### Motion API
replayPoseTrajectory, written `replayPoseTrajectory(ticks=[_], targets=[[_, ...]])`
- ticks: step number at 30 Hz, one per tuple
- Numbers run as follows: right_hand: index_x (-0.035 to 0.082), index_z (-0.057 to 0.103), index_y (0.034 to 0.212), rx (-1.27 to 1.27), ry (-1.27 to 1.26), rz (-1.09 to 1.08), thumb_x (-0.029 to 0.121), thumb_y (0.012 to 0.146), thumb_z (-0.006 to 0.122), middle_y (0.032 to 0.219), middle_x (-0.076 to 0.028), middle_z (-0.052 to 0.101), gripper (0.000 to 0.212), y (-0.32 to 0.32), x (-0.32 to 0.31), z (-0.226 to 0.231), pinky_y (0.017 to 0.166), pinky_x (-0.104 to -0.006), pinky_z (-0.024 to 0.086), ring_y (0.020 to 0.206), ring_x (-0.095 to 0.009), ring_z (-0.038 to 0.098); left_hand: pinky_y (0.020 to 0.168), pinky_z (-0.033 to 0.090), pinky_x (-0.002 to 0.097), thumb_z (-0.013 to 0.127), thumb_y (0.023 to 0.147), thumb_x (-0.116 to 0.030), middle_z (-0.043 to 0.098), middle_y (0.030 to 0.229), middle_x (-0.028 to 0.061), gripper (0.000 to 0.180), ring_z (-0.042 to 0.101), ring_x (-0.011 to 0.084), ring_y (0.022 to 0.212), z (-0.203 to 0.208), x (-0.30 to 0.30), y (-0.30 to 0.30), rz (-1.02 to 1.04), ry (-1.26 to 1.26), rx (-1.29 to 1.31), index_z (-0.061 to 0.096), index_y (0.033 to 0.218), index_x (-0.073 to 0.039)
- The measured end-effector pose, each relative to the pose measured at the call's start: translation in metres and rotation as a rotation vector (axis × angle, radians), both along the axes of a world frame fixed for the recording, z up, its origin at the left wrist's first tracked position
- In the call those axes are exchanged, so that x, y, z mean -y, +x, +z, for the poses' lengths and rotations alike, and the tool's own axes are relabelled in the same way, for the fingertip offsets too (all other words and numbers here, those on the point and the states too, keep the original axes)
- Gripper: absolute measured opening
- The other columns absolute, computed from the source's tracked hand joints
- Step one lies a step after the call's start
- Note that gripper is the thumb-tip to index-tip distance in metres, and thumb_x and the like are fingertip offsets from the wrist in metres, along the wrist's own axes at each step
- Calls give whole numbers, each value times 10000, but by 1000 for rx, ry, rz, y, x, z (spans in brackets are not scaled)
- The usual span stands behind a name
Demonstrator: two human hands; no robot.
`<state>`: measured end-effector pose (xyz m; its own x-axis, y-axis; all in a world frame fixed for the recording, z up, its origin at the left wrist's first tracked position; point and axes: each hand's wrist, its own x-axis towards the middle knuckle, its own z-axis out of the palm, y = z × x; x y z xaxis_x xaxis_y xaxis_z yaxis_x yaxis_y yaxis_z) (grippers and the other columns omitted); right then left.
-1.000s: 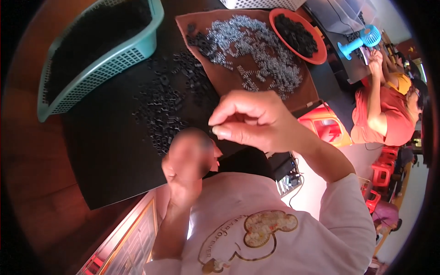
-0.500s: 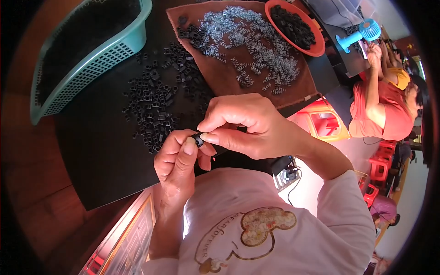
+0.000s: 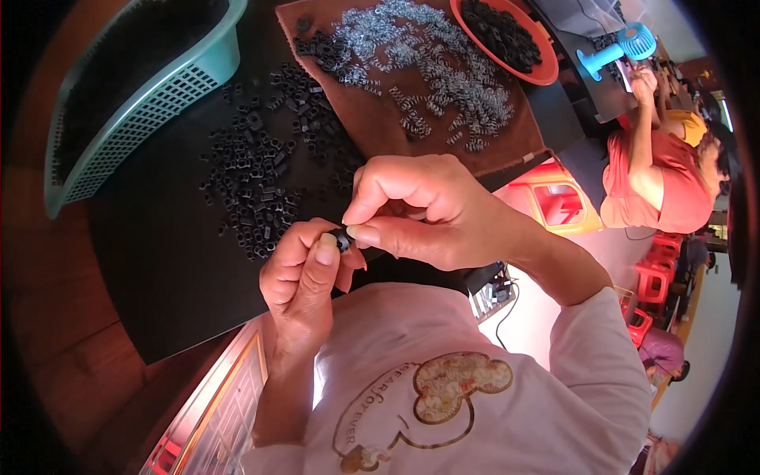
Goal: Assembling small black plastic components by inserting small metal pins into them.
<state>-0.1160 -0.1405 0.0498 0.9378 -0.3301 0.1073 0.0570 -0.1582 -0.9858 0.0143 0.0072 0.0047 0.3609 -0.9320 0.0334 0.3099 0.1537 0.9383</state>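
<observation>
A small black plastic part (image 3: 341, 239) is pinched between the thumb and fingers of my left hand (image 3: 305, 273). From the right, my right hand (image 3: 423, 210) meets it, thumb and forefinger closed together at its end. Whether a spring or another small piece sits between those right fingertips is hidden. Loose black plastic parts (image 3: 252, 170) lie scattered on the dark table (image 3: 170, 261) just beyond my hands. Farther off, a heap of silvery coil springs (image 3: 455, 71) spreads over a brown cloth (image 3: 368, 119).
A green plastic basket (image 3: 150, 119) with dark contents stands at the far left. An orange-red bowl (image 3: 546, 73) of black parts rests at the cloth's far right corner. Beyond are a blue fan (image 3: 617, 52), a red stool (image 3: 558, 204) and a seated person in a red top (image 3: 657, 178).
Both hands keep their pinch on the black part and have barely moved. The whole scene has shifted slightly up and left in the view.
</observation>
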Motion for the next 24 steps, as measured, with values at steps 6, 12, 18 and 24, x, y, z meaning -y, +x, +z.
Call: replayPoseTrajectory(ticks=[6, 12, 18, 24], targets=[[-1, 566, 870, -18, 155, 4, 2, 892, 595, 751, -53, 634, 37, 2, -4, -2, 561, -261, 453, 645, -92, 573, 573, 403, 205, 489, 1030, -202, 609, 811, 35, 221, 476, 58, 636, 2, 0, -2, 23, 3, 5, 586, 977, -11], [10, 574, 912, 60, -134, -36, -12, 909, 614, 802, -43, 582, 46, 3, -10, -8, 582, -235, 453, 693, -103, 617, 569, 401, 205, 499, 1027, -198, 612, 827, 36, 215, 477, 58, 638, 0, -4, -2, 49, 9, 10, 591, 990, -8], [-12, 589, 949, -162, 237, -67, 61, 920, 618, 745, -32, 623, 83, 0, -6, 5, 506, -227, 443, 599, -66, 561, 561, 407, 211, 524, 1015, -179, 617, 827, 42, 190, 483, 67, 627, 1, -2, -4, 64, 4, -28, 595, 969, -8], [-15, 593, 907, -117, 76, -34, 106, 943, 601, 704, -51, 641, 126, -1, -5, -1, 510, -245, 455, 591, -82, 575, 497, 379, 197, 560, 988, -203, 641, 780, 68, 224, 506, 72, 592, 1, -1, -2, 57, 22, 19, 612, 971, 14]])
